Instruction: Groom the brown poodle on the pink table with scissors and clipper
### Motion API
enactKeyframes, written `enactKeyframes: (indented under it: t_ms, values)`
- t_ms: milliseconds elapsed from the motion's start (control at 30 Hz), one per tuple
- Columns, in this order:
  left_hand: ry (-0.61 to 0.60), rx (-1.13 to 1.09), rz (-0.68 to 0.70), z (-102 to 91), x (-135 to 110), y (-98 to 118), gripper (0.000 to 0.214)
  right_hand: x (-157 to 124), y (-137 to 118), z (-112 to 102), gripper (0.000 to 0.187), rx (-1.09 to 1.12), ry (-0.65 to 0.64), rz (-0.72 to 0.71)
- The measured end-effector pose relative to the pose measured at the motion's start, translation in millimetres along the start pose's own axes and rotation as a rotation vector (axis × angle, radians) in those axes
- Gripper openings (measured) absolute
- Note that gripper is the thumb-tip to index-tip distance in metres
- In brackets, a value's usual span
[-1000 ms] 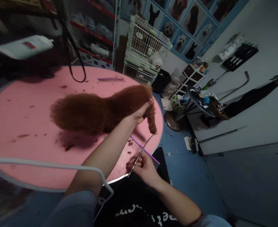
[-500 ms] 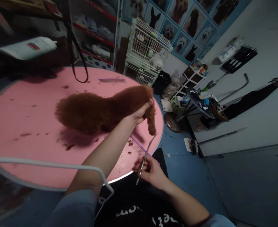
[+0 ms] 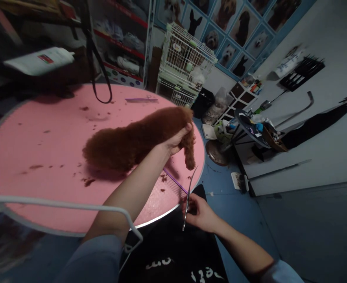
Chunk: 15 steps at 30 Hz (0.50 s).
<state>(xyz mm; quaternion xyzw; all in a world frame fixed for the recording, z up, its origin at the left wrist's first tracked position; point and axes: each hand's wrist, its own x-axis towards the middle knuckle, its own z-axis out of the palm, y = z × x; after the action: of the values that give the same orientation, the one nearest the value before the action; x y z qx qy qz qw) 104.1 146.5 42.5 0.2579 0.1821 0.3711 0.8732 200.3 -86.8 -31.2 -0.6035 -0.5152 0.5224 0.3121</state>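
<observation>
Seemingly mid-trim, my left hand [image 3: 178, 140] wraps its fingers [image 3: 188, 127] around one leg [image 3: 189, 152] of the dog [image 3: 152, 126] on the counter [image 3: 59, 129]. My right hand [image 3: 205, 216] holds scissors [image 3: 187, 198] near the paw [image 3: 190, 164]; another snip calls for steadiness.

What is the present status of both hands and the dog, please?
Left hand holding brown dog by one leg. Right hand holding scissors, tips near that leg's paw. Purple comb on table, close to right hand.
</observation>
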Motion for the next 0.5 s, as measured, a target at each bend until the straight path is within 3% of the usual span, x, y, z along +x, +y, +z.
enactKeyframes:
  t_ms: [133,367,500]
  values:
    - [-0.001,-0.005,0.01,0.5,-1,-1,0.048,0,0,-10,0.024,-0.114,-0.001,-0.02]
    - [0.009,-0.008,0.013,-0.1,1,0,0.047,0,-4,-19,0.026,-0.132,-0.052,0.003]
    - [0.014,0.049,0.035,-10.0,7,-5,0.046,-6,-10,-25,0.028,-0.064,-0.079,0.047]
